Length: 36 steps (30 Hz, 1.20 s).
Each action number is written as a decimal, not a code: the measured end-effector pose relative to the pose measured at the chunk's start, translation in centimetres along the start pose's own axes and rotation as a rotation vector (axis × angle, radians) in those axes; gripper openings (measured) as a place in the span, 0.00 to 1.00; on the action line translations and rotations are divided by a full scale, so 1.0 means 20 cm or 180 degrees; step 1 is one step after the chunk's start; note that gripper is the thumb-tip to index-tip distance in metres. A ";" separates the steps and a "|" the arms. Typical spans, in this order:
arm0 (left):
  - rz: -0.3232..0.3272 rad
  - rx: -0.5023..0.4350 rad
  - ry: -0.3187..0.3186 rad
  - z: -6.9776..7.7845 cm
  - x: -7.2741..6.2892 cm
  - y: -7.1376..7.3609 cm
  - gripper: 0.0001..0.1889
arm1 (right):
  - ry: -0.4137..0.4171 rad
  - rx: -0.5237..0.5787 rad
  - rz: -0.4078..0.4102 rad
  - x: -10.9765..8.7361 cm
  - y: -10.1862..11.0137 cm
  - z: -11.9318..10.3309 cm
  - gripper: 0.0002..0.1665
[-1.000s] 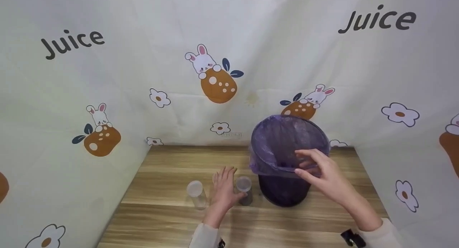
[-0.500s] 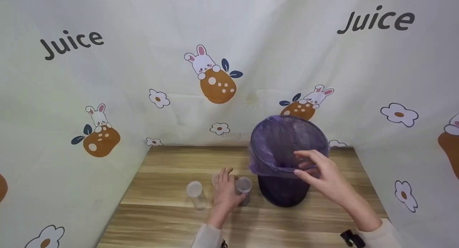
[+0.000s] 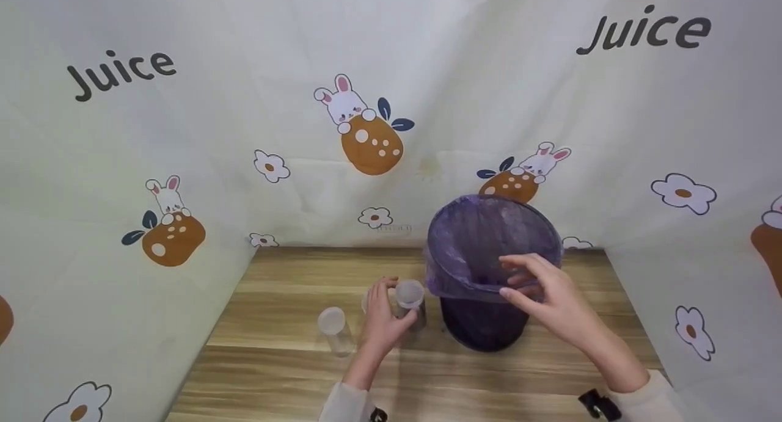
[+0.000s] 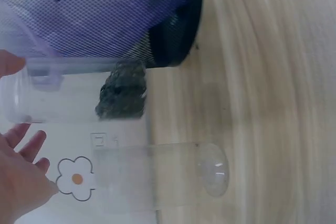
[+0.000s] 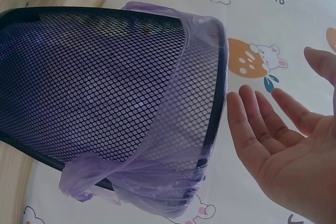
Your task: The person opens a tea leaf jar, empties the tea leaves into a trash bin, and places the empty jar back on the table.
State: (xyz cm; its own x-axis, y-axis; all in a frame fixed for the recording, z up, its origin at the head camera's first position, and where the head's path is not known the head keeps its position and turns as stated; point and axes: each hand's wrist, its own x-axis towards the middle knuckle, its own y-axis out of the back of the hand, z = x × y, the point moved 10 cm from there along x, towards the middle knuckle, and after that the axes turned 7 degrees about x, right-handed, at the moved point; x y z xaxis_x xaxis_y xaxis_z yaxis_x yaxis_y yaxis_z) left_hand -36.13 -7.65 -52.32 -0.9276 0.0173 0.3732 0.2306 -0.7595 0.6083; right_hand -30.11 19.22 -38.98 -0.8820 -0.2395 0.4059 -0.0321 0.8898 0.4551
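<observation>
My left hand (image 3: 382, 324) grips a clear plastic jar (image 3: 409, 292) near its top, thumb on one side and fingers on the other. Dark clumped stuff (image 4: 123, 92) lies in the bottom of that jar. A second clear jar (image 3: 335, 330) stands to the left of this hand. Behind the left hand, another jar (image 3: 365, 301) is mostly hidden. My right hand (image 3: 559, 303) hovers with loosely bent fingers by the rim of a dark mesh bin (image 5: 105, 77), holding nothing. A purple bag (image 3: 449, 275) lines the bin and folds over its rim.
The bin stands on a wood-grain tabletop (image 3: 293, 275), just right of the gripped jar. A printed curtain (image 3: 293, 104) with rabbits and flowers encloses the table at the back and sides.
My left hand has closed round the jar with dark contents and raised it slightly off the table. The right hand and the bin have stayed in place.
</observation>
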 end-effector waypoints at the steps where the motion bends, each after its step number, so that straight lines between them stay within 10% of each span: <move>1: 0.0017 -0.0106 0.0024 0.00 0.00 0.01 0.29 | -0.0006 0.0010 -0.0006 0.00 0.00 0.00 0.25; 13: 0.0083 -0.1142 -0.0072 0.13 0.02 0.11 0.27 | 0.0045 -0.0003 -0.0026 0.01 -0.02 -0.03 0.25; 36: 0.0252 0.0045 -0.1505 0.74 -0.01 0.25 0.32 | 0.0102 0.0190 -0.0181 0.05 -0.13 -0.11 0.26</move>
State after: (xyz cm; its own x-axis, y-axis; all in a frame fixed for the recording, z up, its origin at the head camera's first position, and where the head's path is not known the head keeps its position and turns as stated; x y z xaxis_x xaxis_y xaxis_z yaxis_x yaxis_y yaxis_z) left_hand -30.37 -1.81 -38.98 -0.6723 0.2560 0.6945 0.3022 -0.7616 0.5733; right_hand -29.85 15.79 -37.92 -0.8624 -0.3017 0.4064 -0.1105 0.8958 0.4305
